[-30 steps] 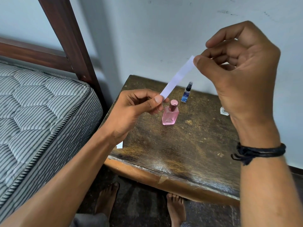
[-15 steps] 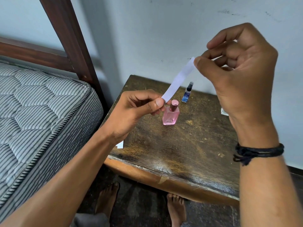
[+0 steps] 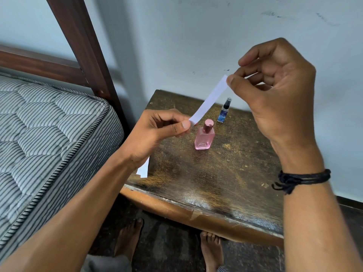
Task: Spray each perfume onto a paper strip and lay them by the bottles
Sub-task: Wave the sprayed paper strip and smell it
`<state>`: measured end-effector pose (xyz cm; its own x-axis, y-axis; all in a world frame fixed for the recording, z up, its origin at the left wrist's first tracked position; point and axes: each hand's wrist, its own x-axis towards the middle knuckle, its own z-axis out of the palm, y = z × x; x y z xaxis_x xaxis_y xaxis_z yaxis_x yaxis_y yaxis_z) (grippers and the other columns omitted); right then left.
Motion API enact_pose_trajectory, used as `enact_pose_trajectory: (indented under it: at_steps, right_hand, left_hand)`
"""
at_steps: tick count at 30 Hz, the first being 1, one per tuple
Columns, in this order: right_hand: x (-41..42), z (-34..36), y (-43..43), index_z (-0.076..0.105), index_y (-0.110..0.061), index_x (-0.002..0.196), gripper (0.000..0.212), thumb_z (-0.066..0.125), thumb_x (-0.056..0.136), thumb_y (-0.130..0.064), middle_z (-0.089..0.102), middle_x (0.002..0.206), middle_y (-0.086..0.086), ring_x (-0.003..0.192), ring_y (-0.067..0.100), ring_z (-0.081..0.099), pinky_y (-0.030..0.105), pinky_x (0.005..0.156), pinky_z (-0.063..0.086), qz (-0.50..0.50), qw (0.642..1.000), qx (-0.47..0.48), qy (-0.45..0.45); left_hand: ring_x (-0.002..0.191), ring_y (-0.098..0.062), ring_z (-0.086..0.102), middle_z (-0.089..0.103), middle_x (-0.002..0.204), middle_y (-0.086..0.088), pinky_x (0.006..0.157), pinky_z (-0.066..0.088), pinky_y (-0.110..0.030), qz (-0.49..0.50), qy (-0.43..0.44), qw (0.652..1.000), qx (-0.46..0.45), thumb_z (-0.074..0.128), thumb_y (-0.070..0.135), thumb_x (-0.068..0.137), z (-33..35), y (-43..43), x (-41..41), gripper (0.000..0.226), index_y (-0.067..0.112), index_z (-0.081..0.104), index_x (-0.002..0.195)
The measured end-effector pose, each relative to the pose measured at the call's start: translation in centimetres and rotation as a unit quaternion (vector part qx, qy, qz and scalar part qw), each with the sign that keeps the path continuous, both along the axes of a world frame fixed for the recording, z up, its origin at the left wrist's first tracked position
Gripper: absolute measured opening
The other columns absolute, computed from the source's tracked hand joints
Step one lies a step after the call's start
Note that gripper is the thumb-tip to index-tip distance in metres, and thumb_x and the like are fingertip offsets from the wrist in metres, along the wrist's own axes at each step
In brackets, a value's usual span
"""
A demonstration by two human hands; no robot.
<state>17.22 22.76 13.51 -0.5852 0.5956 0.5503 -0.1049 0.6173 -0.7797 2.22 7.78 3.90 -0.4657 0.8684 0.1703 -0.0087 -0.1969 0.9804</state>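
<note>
Two bare feet (image 3: 129, 238) stand on the floor under the near edge of a dark wooden table (image 3: 216, 183). White paper bits (image 3: 144, 169) lie at the table's left side. Above the table, the left hand (image 3: 157, 132) pinches the low end of a white paper strip (image 3: 208, 100), and the right hand (image 3: 275, 95) pinches the high end. Under the strip stands a pink bottle (image 3: 204, 139) with a pink top. How full it is, I cannot tell. Just behind it stands a small blue bottle (image 3: 224, 112) with a black sprayer.
</note>
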Motion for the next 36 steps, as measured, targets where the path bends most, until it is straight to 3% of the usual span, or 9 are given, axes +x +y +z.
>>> enact_pose_trajectory:
  at_steps: [8, 15, 19, 21, 28, 32, 36]
  right_hand:
    - [-0.4, -0.8, 0.2, 0.060, -0.023, 0.095, 0.027, 0.078, 0.085, -0.006, 0.072, 0.079, -0.006, 0.066, 0.018, 0.066, 0.023, 0.062, 0.051, 0.017, 1.000, 0.004, -0.013]
    - [-1.5, -3.0, 0.4, 0.063, -0.019, 0.096, 0.023, 0.078, 0.086, -0.004, 0.072, 0.084, -0.006, 0.072, 0.021, 0.066, 0.026, 0.069, 0.055, 0.023, 0.999, -0.011, -0.032]
    - [-2.9, -4.5, 0.0, 0.063, -0.030, 0.090, 0.031, 0.079, 0.086, -0.004, 0.072, 0.085, -0.005, 0.073, 0.010, 0.065, 0.023, 0.071, 0.053, 0.036, 0.996, -0.030, -0.071]
    - [-3.5, -5.0, -0.2, 0.063, -0.030, 0.090, 0.031, 0.079, 0.087, -0.004, 0.071, 0.085, -0.006, 0.074, 0.007, 0.065, 0.021, 0.073, 0.052, 0.042, 0.994, -0.034, -0.091]
    - [-4.9, -6.0, 0.0, 0.067, -0.026, 0.092, 0.022, 0.078, 0.088, -0.007, 0.072, 0.087, -0.005, 0.079, 0.008, 0.067, 0.024, 0.079, 0.054, 0.036, 0.991, -0.052, -0.119]
    - [-4.5, -6.4, 0.6, 0.070, -0.023, 0.089, 0.019, 0.079, 0.087, -0.005, 0.074, 0.086, -0.006, 0.081, 0.006, 0.069, 0.020, 0.080, 0.053, 0.036, 0.988, -0.114, -0.097]
    - [-3.0, -6.8, 1.5, 0.073, -0.020, 0.090, 0.017, 0.078, 0.086, -0.004, 0.077, 0.094, 0.009, 0.093, 0.028, 0.073, 0.038, 0.089, 0.058, 0.006, 0.983, -0.172, -0.058]
  left_hand:
    - [0.080, -0.011, 0.062, 0.071, 0.082, 0.002, 0.077, 0.048, -0.022, -0.008, 0.014, 0.999, -0.048, 0.072, 0.014, 0.085, -0.1, 0.0, -0.1, 0.010, 0.010, 0.078, 0.092]
    - [0.091, -0.017, 0.070, 0.077, 0.091, -0.006, 0.091, 0.053, -0.030, -0.012, 0.061, 0.991, -0.119, 0.076, 0.023, 0.083, -0.1, -0.8, -1.3, 0.014, 0.011, 0.079, 0.089]
    - [0.094, -0.023, 0.070, 0.076, 0.095, -0.012, 0.097, 0.053, -0.040, -0.022, 0.081, 0.984, -0.158, 0.077, 0.028, 0.083, -0.1, -1.4, -2.2, 0.020, 0.009, 0.080, 0.092]
    - [0.090, -0.018, 0.067, 0.076, 0.096, -0.016, 0.094, 0.054, -0.037, -0.021, 0.083, 0.981, -0.175, 0.078, 0.030, 0.083, -0.2, -1.7, -2.6, 0.025, 0.006, 0.080, 0.093]
    - [0.071, -0.003, 0.063, 0.074, 0.080, -0.008, 0.064, 0.045, -0.010, -0.020, 0.094, 0.973, -0.210, 0.074, 0.016, 0.090, -0.4, -2.6, -4.1, 0.015, 0.002, 0.078, 0.092]
    - [0.076, -0.007, 0.061, 0.074, 0.084, -0.013, 0.070, 0.046, -0.016, 0.007, 0.096, 0.977, -0.191, 0.074, 0.023, 0.091, -0.7, -2.7, -4.6, 0.016, 0.008, 0.079, 0.091]
    - [0.076, -0.006, 0.061, 0.074, 0.080, 0.001, 0.074, 0.048, -0.017, 0.042, 0.129, 0.975, -0.175, 0.075, 0.021, 0.090, -1.3, -2.4, -5.0, 0.010, 0.012, 0.080, 0.088]
